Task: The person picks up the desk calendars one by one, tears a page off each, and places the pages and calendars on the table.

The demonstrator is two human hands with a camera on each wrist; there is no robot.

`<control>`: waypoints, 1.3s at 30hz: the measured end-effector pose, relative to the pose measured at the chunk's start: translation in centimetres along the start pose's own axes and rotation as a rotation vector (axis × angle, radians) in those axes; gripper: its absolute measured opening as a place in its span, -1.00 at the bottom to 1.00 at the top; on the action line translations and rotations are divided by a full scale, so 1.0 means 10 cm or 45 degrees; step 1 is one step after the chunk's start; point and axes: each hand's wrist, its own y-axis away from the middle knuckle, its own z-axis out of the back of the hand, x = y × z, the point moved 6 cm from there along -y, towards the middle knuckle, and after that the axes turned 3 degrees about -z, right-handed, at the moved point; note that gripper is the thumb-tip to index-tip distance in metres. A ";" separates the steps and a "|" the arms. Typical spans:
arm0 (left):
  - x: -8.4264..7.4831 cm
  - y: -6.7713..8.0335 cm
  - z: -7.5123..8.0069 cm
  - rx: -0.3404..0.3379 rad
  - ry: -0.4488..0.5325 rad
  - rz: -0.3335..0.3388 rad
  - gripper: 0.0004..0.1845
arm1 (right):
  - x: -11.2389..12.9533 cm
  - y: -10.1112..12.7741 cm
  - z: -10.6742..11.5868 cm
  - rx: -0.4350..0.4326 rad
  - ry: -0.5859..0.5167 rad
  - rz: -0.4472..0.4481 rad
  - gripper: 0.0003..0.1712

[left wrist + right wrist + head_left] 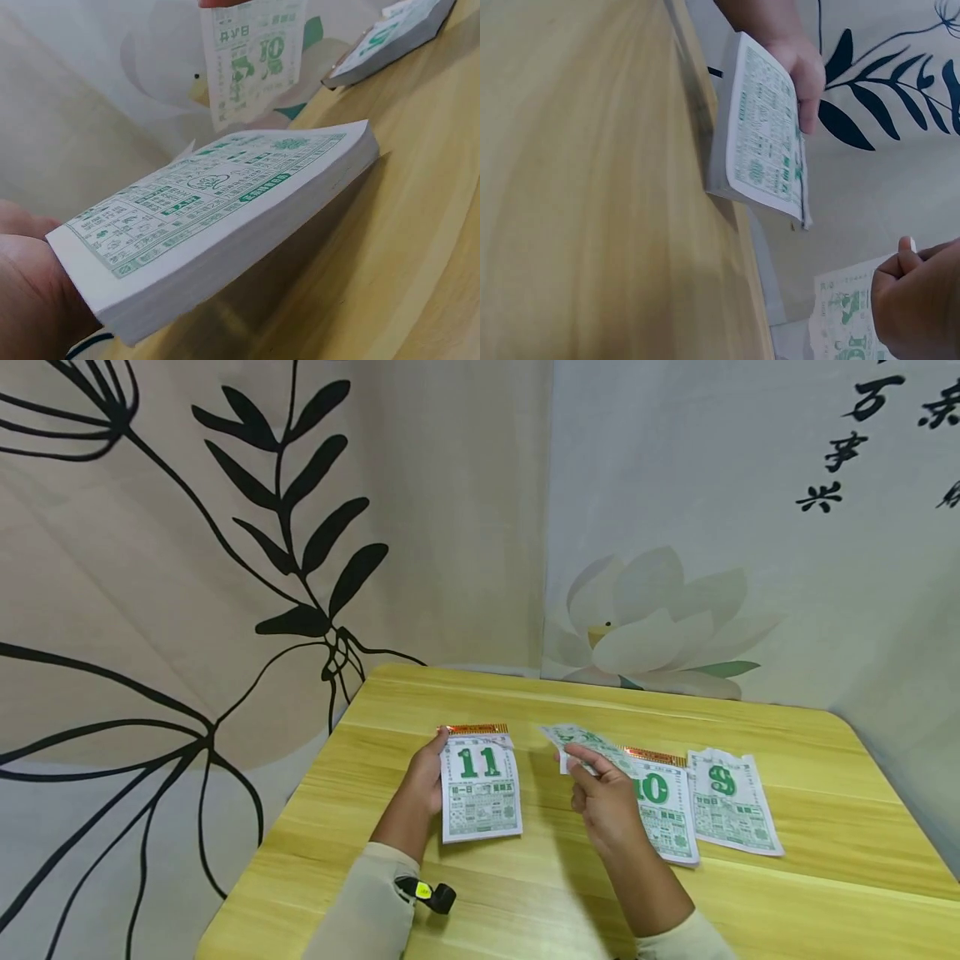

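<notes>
My left hand grips a thick tear-off calendar by its left edge, thumb near the orange strip at its top. A large green 11 stands on its top page, and its near edge is tilted up off the wood in the left wrist view. My right hand pinches a thin loose calendar sheet printed in green, a 10 showing on it. Below and right of that hand lies a second calendar pad with a green 10 and an orange top strip, partly hidden by the hand.
A loose sheet with a green 9 and a ragged top edge lies right of the second pad. The light wooden table has rounded far corners. Behind it hang printed cloths with plant and lotus patterns.
</notes>
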 end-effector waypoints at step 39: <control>-0.03 -0.34 0.01 0.096 -0.389 -0.023 -0.44 | -0.59 0.04 -0.28 0.071 -0.087 -0.278 -0.41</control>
